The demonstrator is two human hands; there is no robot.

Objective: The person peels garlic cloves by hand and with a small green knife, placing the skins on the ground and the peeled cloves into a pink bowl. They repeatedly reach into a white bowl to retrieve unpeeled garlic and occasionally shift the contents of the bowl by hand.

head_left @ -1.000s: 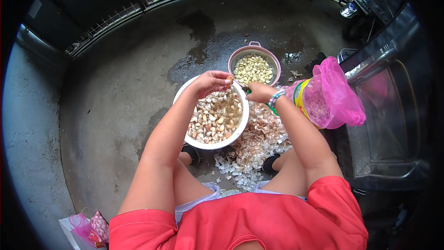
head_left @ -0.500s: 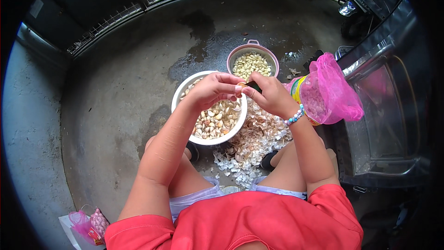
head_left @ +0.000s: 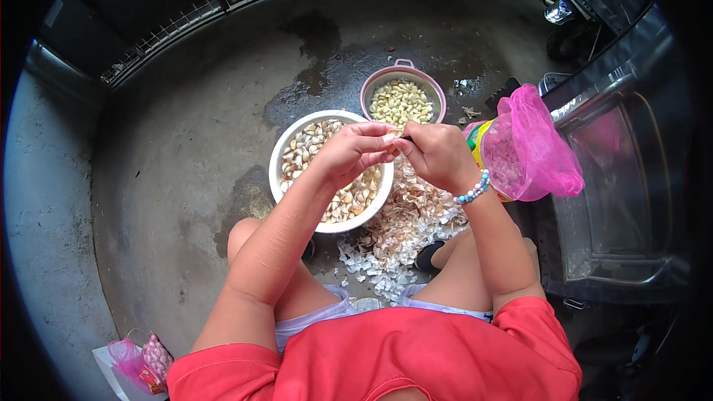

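My left hand (head_left: 360, 150) pinches a garlic clove (head_left: 396, 134) between thumb and fingertips, above the bowls. Against it presses my right hand (head_left: 443, 154), closed around a small dark knife that its fingers mostly hide. Below the left hand stands a white basin (head_left: 276, 171) of unpeeled garlic cloves (head_left: 304, 150), partly covered by my forearm. Just beyond my hands is a pink-rimmed colander (head_left: 443, 96) holding peeled cloves (head_left: 401, 102). Loose garlic skins (head_left: 416, 215) are heaped on the floor between the basin and my right leg.
A bright pink mesh bag (head_left: 531, 148) stands right of my right wrist, by a dark chair-like piece (head_left: 609, 208). Wet patches (head_left: 319, 52) mark the concrete floor beyond. At lower left, a small net of garlic bulbs (head_left: 157, 356) rests near the wall (head_left: 52, 208).
My right hand has turned and closed in over the clove, so less of the dark knife shows. The left hand has shifted slightly, and the view has moved a little.
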